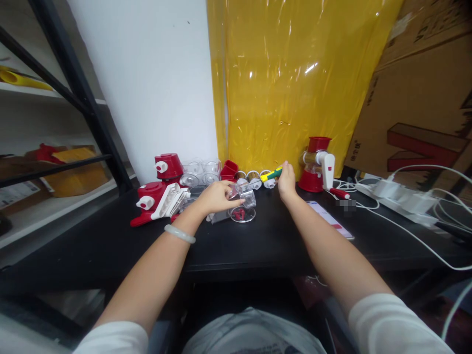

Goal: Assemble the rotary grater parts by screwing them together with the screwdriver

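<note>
My left hand (221,195), with a pale bangle on its wrist, grips a clear plastic part (248,196) between thumb and fingers. My right hand (286,181) is closed around a slim yellow-and-green tool (272,175) pointing left; its exact kind is unclear. Under the clear part, a round transparent dish (246,219) holds small red pieces (239,213). Behind both hands, several metal grater drums (253,178) with white ends stand in a row beside a red hopper (229,170).
Red grater bodies (168,167) and white crank handles (171,199) crowd the left, near clear cups (211,169). At right stand an assembled rotary grater (313,172), a phone (329,220) and a power strip (401,201) with white cables. A carton (416,98) leans behind.
</note>
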Tool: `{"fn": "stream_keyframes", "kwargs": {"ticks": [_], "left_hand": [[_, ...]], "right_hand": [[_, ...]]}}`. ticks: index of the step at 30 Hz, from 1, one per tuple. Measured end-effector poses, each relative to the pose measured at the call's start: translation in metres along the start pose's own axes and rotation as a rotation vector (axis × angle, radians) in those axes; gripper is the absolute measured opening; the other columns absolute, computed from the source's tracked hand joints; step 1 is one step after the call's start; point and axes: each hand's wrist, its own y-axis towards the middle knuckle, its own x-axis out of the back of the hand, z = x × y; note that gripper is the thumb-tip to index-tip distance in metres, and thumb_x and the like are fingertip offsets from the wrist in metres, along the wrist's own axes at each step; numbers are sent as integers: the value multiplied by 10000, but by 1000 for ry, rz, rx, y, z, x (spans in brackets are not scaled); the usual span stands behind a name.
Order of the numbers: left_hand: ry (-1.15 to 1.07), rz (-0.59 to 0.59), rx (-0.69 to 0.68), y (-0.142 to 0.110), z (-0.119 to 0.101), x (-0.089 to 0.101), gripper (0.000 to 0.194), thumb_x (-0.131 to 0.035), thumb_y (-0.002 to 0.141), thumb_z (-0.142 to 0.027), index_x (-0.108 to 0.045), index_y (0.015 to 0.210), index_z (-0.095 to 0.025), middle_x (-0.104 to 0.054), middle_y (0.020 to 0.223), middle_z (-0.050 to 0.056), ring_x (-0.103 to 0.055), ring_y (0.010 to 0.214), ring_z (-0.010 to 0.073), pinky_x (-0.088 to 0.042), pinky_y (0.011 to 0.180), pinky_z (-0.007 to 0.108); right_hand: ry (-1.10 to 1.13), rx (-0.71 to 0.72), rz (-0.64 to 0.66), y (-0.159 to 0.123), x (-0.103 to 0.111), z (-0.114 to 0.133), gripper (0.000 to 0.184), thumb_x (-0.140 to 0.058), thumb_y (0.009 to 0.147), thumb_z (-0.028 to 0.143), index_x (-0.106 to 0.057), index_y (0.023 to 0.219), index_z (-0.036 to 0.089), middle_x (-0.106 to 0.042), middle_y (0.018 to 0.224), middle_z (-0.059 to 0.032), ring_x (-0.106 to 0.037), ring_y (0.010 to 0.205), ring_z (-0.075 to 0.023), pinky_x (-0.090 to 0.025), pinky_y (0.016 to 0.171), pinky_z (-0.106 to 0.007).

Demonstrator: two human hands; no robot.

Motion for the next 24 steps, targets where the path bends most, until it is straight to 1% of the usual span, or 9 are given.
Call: {"fn": "stream_keyframes", "kwargs": {"ticks": [4, 7, 11, 15, 20, 24], "left_hand": [[-10, 9, 5, 0, 0, 0, 547, -676, 751, -511, -336, 473, -185, -687, 1032, 98, -632, 821, 198, -444, 691, 320], [-15, 15, 13, 0, 1, -1, 542, -677, 745, -517, -348, 471, -184, -685, 1010, 92, -620, 795, 192, -433, 668, 314], [-12, 17, 18, 0, 2, -2, 537, -674, 744, -526, -358, 477, -183, -680, 984, 87, -603, 746, 179, -425, 647, 311], [-19, 28, 19, 0, 1, -2, 538, -664, 756, -529, -358, 481, -182, -677, 941, 80, -592, 713, 165, -420, 632, 301], [-32, 31, 34, 0, 0, -1, 519, -671, 744, -541, -410, 479, -180, -673, 901, 70, -590, 701, 165, -425, 635, 301], [-23, 31, 34, 0, 1, -1, 516, -665, 744, -563, -430, 485, -184, -677, 905, 71, -600, 722, 176, -438, 652, 308]], "right_hand": [[-21, -8, 3, 1, 0, -3, 499, -363, 851, 702, -447, 754, 220, -477, 702, 14, -516, 660, -144, -413, 590, -269], [-42, -34, 9, 0, -1, -4, 472, -416, 837, 685, -453, 760, 221, -486, 690, 17, -523, 656, -145, -416, 590, -268], [-40, -95, 19, -2, -2, -6, 422, -456, 828, 642, -458, 772, 224, -483, 671, 33, -498, 580, -128, -399, 532, -256], [-25, -181, 15, -4, -6, -10, 321, -482, 837, 548, -470, 813, 228, -468, 651, 56, -453, 499, -106, -376, 462, -237], [35, -279, -25, -6, -9, -11, 176, -497, 842, 399, -447, 844, 231, -469, 623, 74, -453, 459, -97, -401, 434, -225], [74, -343, 12, -8, -10, -10, 107, -435, 866, 320, -422, 805, 235, -420, 531, 89, -429, 411, -101, -388, 410, -218]]}}
